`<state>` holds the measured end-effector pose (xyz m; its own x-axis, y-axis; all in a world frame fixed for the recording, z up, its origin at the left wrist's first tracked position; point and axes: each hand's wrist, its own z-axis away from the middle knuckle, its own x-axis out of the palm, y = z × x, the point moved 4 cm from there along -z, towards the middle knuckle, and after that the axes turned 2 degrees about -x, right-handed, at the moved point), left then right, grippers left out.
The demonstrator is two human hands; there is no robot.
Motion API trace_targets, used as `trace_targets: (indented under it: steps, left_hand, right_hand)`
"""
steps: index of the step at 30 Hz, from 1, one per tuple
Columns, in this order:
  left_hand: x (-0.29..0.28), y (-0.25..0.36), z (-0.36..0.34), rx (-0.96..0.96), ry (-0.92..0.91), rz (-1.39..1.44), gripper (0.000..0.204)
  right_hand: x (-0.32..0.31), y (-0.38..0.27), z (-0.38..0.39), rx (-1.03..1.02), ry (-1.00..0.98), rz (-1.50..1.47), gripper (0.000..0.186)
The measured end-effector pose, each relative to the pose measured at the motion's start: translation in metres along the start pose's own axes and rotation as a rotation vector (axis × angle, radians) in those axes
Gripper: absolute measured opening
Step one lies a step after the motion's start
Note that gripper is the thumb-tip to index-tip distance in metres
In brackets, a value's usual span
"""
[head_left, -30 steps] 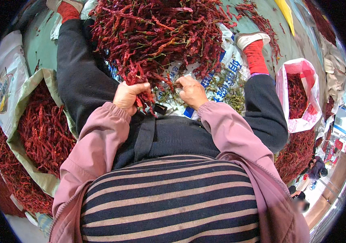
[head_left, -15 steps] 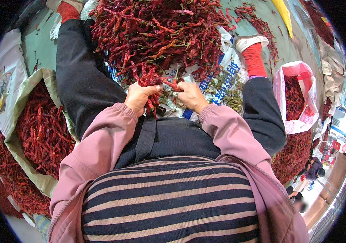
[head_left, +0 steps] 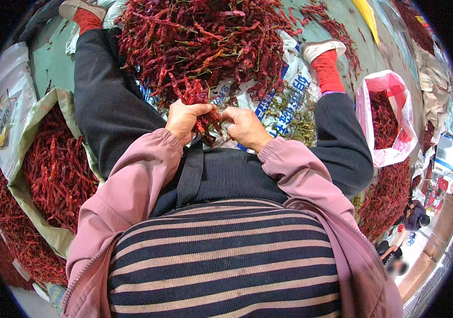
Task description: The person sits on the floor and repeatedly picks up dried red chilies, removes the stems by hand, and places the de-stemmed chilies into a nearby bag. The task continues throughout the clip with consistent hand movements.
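A bunch of dried red chilies (head_left: 197,96) is gripped in my left hand (head_left: 183,120), with the thumb pressed across it and some tips hanging below. Close by on the right, my right hand (head_left: 248,128) has its fingers pinched together at the bunch's edge. What lies between those fingertips is too small to make out. Just beyond both hands rises a big heap of dried red chilies (head_left: 205,40), some with green stems. It rests on a white plastic sheet with blue print (head_left: 295,63). Green stem scraps (head_left: 302,124) are scattered on the sheet beside my right leg.
An open pale-green sack of chilies (head_left: 59,177) stands at my left, beside a white printed bag (head_left: 8,114). On the right is a pink-and-white bag (head_left: 387,153) with chilies inside. My legs spread around the heap. Two people (head_left: 416,216) appear far off at lower right.
My right hand has moved slightly left, closer to the left hand's bunch. The chili that stretched between the hands no longer shows there. The view has shifted a little.
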<state>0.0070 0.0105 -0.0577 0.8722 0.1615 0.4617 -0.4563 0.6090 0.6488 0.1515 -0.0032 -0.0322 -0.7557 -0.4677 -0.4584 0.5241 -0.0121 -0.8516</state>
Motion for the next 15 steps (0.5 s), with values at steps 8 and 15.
trace_targets:
  steps: [8,15]
  left_hand:
    - [-0.003,0.002,0.005,0.032,0.045,-0.031,0.019]
    - [0.032,0.016,0.028,0.194,-0.118,-0.161,0.01]
  right_hand:
    - [0.0,-0.007,0.005,0.045,-0.036,-0.019,0.024]
    - [0.005,0.048,0.001,0.284,-0.103,0.5,0.021]
